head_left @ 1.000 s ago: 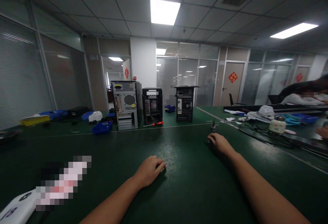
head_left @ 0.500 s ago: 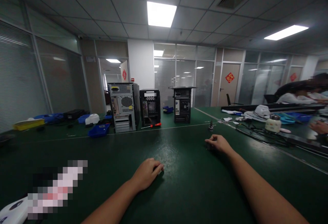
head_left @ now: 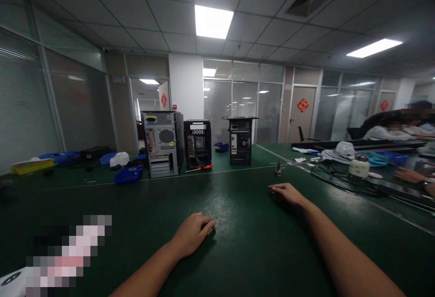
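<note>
My left hand [head_left: 194,234] rests low over the green tabletop [head_left: 238,251], its fingers curled and thumb pressed close to them. Whatever may be between those fingertips is too small to make out. Farther forward on the right, my right hand [head_left: 288,194] reaches out with fingers and thumb drawn together in a pinch. What it holds, if anything, is hidden at the dark fingertips. Just beyond it stands a small dark upright object [head_left: 278,168], apart from the hand; its kind is unclear.
Across the table stand a large computer case [head_left: 163,143], a black case [head_left: 197,145] and another case [head_left: 240,142]. A red-handled screwdriver [head_left: 205,168] lies before them. Blue trays [head_left: 128,174] sit left; cables [head_left: 335,180], a cream pot [head_left: 359,168] and another person's hand [head_left: 409,175] are right.
My right hand has shifted slightly left, and its fingers look straighter. My left hand stays nearly in place. The view has moved a little, and the other person's hand at right reaches farther in.
</note>
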